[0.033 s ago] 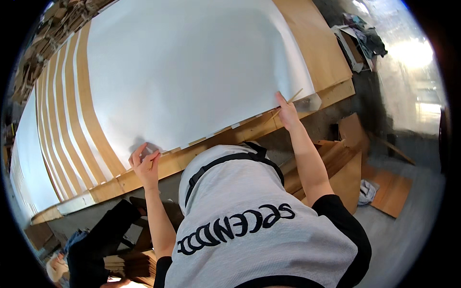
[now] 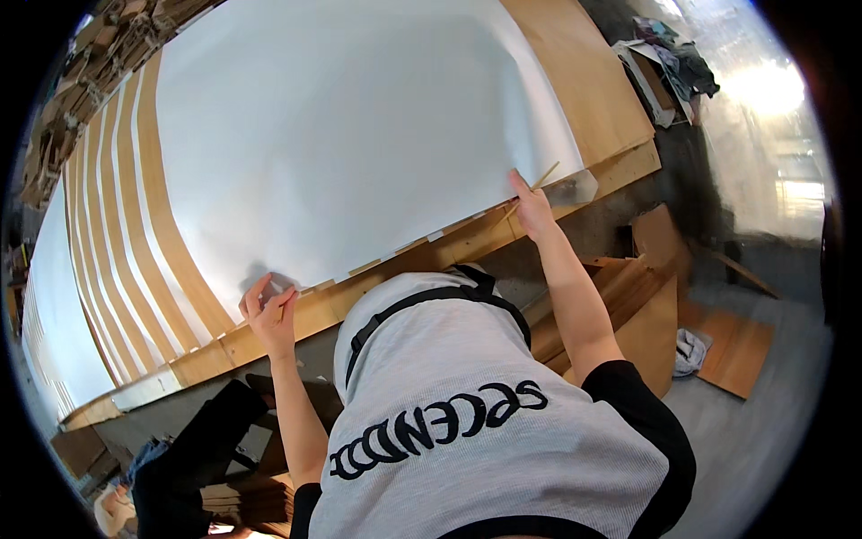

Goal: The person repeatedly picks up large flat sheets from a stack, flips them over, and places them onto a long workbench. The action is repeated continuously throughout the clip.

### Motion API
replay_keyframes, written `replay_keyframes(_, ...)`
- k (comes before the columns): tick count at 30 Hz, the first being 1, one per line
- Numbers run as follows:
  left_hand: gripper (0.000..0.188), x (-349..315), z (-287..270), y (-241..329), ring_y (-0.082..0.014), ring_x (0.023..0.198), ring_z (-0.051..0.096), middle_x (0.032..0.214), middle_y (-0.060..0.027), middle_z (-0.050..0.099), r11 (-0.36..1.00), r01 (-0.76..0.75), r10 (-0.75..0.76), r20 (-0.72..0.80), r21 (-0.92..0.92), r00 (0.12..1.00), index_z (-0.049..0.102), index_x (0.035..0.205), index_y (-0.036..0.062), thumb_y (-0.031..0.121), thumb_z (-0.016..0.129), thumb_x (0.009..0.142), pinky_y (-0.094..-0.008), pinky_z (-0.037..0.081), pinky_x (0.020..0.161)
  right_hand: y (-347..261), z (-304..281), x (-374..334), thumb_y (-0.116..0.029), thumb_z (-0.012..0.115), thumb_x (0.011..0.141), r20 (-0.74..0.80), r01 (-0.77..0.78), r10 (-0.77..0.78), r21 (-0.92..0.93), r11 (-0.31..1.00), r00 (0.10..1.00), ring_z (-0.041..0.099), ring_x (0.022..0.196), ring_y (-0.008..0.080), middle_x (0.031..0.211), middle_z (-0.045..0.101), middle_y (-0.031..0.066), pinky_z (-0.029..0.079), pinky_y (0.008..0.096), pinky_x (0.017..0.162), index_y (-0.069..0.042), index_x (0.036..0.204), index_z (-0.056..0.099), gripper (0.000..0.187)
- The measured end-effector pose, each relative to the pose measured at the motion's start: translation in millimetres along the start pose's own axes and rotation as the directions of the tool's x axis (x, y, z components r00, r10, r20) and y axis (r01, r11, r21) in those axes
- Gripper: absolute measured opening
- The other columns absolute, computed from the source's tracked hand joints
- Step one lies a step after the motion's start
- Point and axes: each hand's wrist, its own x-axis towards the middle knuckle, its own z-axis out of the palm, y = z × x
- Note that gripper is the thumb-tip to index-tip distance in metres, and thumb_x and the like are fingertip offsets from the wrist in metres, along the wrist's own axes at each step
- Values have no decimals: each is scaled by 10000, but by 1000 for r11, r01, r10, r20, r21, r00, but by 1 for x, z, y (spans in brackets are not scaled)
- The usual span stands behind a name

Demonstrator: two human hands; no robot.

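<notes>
A large white sheet [image 2: 350, 117] covers much of the tan board stack [image 2: 575, 72] on the table in front of me. At its near edge, toward the left, my left hand [image 2: 272, 316] pinches the sheet between thumb and fingers, the other fingers curled. Farther right, near the sheet's right corner, my right hand [image 2: 533, 212] grips the same edge with the thumb on top. A thin yellowish stick [image 2: 548, 173] pokes out of that hand, crossing beneath the thumb. The right hand's fingers are mostly hidden under the edge.
Tan and white strips [image 2: 154, 198] lie side by side left of the sheet. A person in black [image 2: 193, 458] is at the lower left. Wooden boards [image 2: 732, 355] and a crumpled grey cloth [image 2: 690, 352] lie on the floor at right. Scrap wood [image 2: 54, 135] is heaped at the far left.
The view has shifted slightly. Both hands keep the same hold on the sheet's edge.
</notes>
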Motion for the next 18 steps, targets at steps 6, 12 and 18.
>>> replay_keyframes(6,136,0,1,-1,-242,951,415,1054,-25,528,999,1,-1,14,42,1000,653,692,123,39,711,602,-315,382,708,-12,-1,-7,-303,583,803,-42,9,-2,166,986,999,480,690,89,790,541,8,373,240,590,-66,887,534,256)
replay_keyframes(12,141,-1,2,-2,-239,951,418,1060,-32,532,1000,-7,7,14,26,1000,652,692,115,22,711,604,-321,383,712,-4,-27,1,-283,522,843,-219,64,-37,119,991,975,504,539,103,673,536,16,371,229,450,-68,785,511,223)
replay_keyframes(18,108,-2,4,0,-247,979,419,1058,-59,522,999,22,-23,49,24,999,664,705,93,29,701,627,-336,378,772,10,-27,14,-261,502,850,-318,68,-50,47,997,947,503,512,97,638,524,10,404,225,465,-56,742,508,233)
